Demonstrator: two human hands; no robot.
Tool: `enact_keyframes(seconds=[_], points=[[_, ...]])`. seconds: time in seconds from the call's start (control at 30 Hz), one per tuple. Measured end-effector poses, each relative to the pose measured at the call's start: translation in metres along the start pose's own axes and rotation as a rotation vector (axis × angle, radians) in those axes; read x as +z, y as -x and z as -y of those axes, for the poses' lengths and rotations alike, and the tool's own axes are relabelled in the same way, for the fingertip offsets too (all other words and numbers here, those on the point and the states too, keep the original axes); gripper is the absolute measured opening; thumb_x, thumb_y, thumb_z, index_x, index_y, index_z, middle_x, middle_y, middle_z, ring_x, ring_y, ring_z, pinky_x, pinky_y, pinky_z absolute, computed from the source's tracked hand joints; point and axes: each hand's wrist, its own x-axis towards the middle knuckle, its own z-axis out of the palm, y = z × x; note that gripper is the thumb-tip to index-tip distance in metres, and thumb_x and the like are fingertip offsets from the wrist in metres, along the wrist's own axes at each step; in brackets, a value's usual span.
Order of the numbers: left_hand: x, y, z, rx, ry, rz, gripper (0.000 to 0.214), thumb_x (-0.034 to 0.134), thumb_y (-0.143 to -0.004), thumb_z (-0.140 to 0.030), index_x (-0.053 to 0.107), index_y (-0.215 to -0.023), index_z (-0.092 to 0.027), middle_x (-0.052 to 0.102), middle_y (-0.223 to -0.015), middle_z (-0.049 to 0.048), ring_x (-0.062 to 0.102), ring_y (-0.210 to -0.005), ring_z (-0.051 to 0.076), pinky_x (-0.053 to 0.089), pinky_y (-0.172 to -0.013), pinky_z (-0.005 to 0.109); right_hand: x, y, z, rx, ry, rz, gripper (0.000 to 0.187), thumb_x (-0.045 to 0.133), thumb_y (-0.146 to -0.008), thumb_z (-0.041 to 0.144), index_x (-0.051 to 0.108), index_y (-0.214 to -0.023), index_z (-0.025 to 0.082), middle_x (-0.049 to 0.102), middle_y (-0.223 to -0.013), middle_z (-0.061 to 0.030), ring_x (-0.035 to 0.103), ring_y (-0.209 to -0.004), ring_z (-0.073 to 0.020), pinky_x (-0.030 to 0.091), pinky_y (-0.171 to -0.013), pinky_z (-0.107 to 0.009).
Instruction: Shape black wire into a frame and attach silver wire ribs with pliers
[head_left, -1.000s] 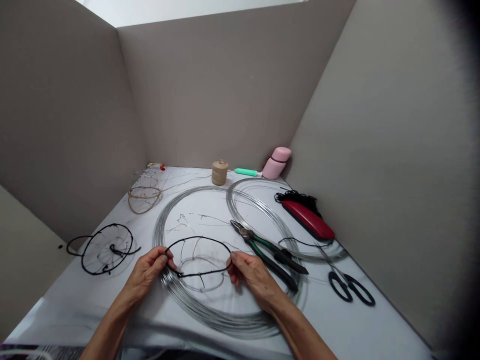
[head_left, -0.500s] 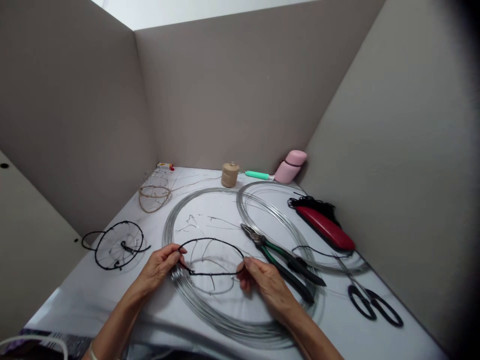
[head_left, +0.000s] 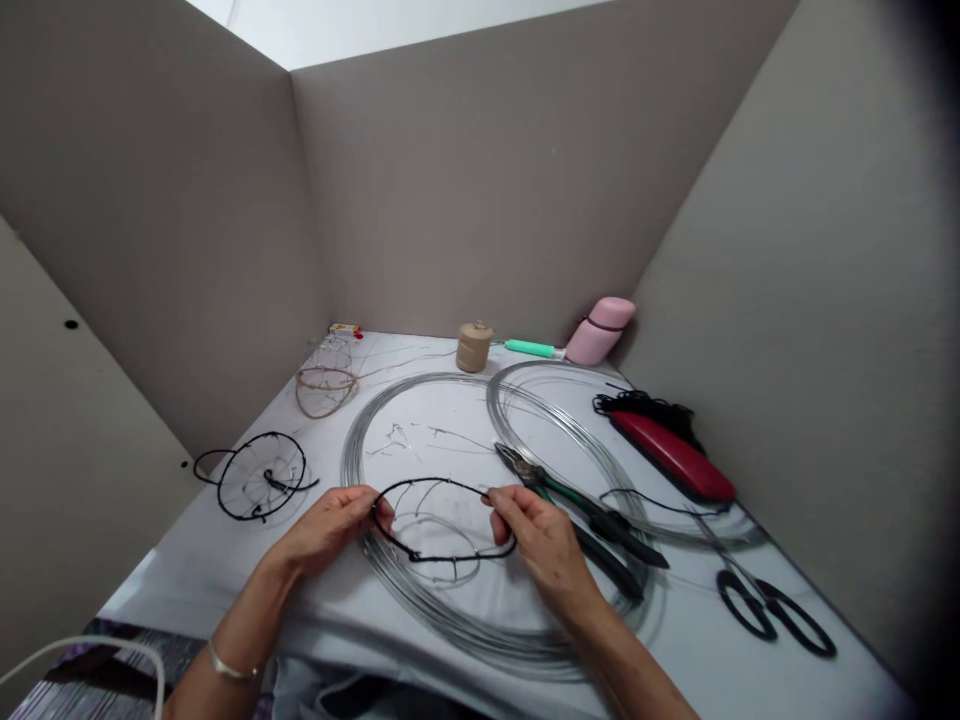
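A wire frame with a black-wrapped rim (head_left: 459,558) is held between my two hands, above a big coil of silver wire (head_left: 431,628). Thin bare wires hang from the rim to a smaller ring below. My left hand (head_left: 341,520) pinches the rim on its left side. On the opposite side, my right hand (head_left: 534,525) grips the rim between thumb and fingers. Just right of that hand lie pliers (head_left: 574,510) with green and black handles, their jaws pointing away from me. Short wire offcuts (head_left: 394,436) are scattered inside the coil.
Another black-wrapped frame (head_left: 261,476) lies left; a tan-wrapped one (head_left: 325,388) stands behind it. At the back are a twine spool (head_left: 474,348), a green-handled tool (head_left: 529,348) and a pink bottle (head_left: 600,330). Scissors (head_left: 776,605) and a red case (head_left: 671,455) with black cord lie right.
The view has shifted slightly, so everything sits farther right. The held frame has turned and tilted a little, and my right hand now grips farther up its rim.
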Motion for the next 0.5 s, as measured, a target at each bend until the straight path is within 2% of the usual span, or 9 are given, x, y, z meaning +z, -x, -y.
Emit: enact_keyframes(seconds=[0.1,0.2,0.33,0.5], points=[[0.001,0.0,0.001,0.002,0.03,0.018,0.039,0.059,-0.075,-0.051,0.066,-0.073,-0.013,0.062,-0.071,0.0055,0.056,-0.072,0.017,0.041,-0.078,0.03,0.003,0.0,-0.005,-0.029,0.05,-0.055,0.036,0.051,-0.073,0.052,0.052,-0.055,0.021,0.045,-0.044,0.0043,0.04,-0.045,-0.0115,0.035,-0.053,-0.027],[-0.001,0.001,0.001,0.0,-0.031,0.022,0.042,0.059,-0.074,-0.054,0.066,-0.07,-0.013,0.062,-0.07,0.0059,0.055,-0.07,0.017,0.04,-0.074,0.028,0.005,0.001,-0.01,-0.059,0.111,-0.069,0.034,0.048,-0.075,0.051,0.053,-0.062,0.02,0.044,-0.044,0.0048,0.039,-0.044,-0.0116,0.033,-0.049,-0.026],[-0.006,0.0,-0.003,-0.028,-0.185,-0.028,0.043,0.062,-0.069,-0.054,0.066,-0.064,-0.011,0.062,-0.062,0.0047,0.052,-0.063,0.015,0.038,-0.066,0.026,0.006,0.004,-0.013,-0.151,0.217,-0.091,0.032,0.044,-0.079,0.047,0.052,-0.063,0.02,0.041,-0.046,0.0052,0.038,-0.044,-0.011,0.031,-0.046,-0.024],[-0.007,-0.004,-0.003,-0.077,-0.215,-0.104,0.046,0.067,-0.061,-0.056,0.065,-0.058,-0.011,0.061,-0.056,0.003,0.049,-0.057,0.013,0.035,-0.061,0.024,0.004,0.002,-0.017,-0.202,0.281,-0.111,0.033,0.042,-0.08,0.046,0.052,-0.063,0.02,0.039,-0.045,0.0052,0.036,-0.043,-0.0108,0.029,-0.042,-0.023]])
